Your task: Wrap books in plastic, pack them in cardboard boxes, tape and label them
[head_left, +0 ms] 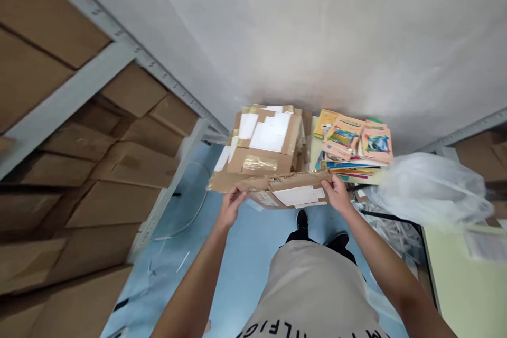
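Note:
Between my two hands is a flattened cardboard box (257, 187) with white paper labels on its face and a ragged upper edge. My left hand (231, 206) grips its left end, thumb on the near side. At the right end, my right hand (336, 194) pinches the upper corner. Just beyond it lies a stack of flattened cardboard (253, 161) with white labels and shiny tape. Right of that stack, several thin booklets (343, 137) with orange and pink covers lie piled on a pale surface.
Metal shelving (71, 100) packed with brown cartons (114, 211) runs along my left. A bulging clear plastic bag (431, 187) sits at the right, near a pale yellow-green tabletop (463, 285). A white cable (198, 208) curves over the blue floor (245, 253). A grey wall (317, 37) stands ahead.

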Demonstrator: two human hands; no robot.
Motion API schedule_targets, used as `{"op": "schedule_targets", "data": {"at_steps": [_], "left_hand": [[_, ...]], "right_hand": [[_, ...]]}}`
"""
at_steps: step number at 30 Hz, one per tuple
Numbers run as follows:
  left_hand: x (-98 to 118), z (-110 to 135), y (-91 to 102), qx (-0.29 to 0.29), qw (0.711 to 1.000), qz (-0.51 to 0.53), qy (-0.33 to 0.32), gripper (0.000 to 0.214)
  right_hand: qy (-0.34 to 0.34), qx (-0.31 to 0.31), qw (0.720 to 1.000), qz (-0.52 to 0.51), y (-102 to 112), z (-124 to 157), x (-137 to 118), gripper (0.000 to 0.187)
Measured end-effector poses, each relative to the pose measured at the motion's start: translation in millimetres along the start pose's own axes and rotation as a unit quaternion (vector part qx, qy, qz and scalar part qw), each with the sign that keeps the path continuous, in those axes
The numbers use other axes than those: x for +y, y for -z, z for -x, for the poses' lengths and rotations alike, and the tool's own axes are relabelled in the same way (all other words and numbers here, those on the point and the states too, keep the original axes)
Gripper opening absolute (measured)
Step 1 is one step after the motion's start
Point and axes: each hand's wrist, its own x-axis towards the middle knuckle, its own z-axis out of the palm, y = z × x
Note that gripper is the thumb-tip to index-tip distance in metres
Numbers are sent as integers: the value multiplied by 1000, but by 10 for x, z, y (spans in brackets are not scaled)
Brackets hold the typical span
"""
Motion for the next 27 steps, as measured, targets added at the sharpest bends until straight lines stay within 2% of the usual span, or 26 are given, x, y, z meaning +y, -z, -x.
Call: {"op": "schedule_targets", "data": {"at_steps": [2,4,7,9,12,14,16,18,21,25,27], "left_hand": [[223,-89,-345,-10,996,6,-86,61],[470,-79,-824,-50,986,-3,-161,65],[836,161,-1714,-134,954,-78,-257,57],[1042,432,-2357,-208,918,-143,-307,50],[1241,886,-3305,-367,854,-195,-313,42],[1300,1174,-3874,-475,809,-206,-278,34],[1325,1439,-4358,-562,765,-205,-237,28],[1341,1679,-4748,-626,722,-207,-210,27],[1380,1975,-5203,-685,664,-221,-203,24],[1444,2239,-5751,-749,580,-244,-206,22],[1459,2336,-6038,-772,547,-253,-202,22]], "right_hand": [[2,51,999,4,368,349,16,29],[-6,107,994,-12,785,727,76,30],[-25,199,979,-34,1425,1357,240,34],[-39,264,963,-37,1821,1813,371,38],[-54,356,932,-40,2325,2501,548,43],[-58,412,908,-42,2592,2922,643,44],[-58,466,882,-44,2802,3288,728,43],[-55,521,851,-49,2963,3590,808,41],[-50,591,803,-58,3140,3929,924,38],[-49,651,756,-52,3317,4205,1050,38],[-46,673,736,-51,3402,4288,1093,38]]}}
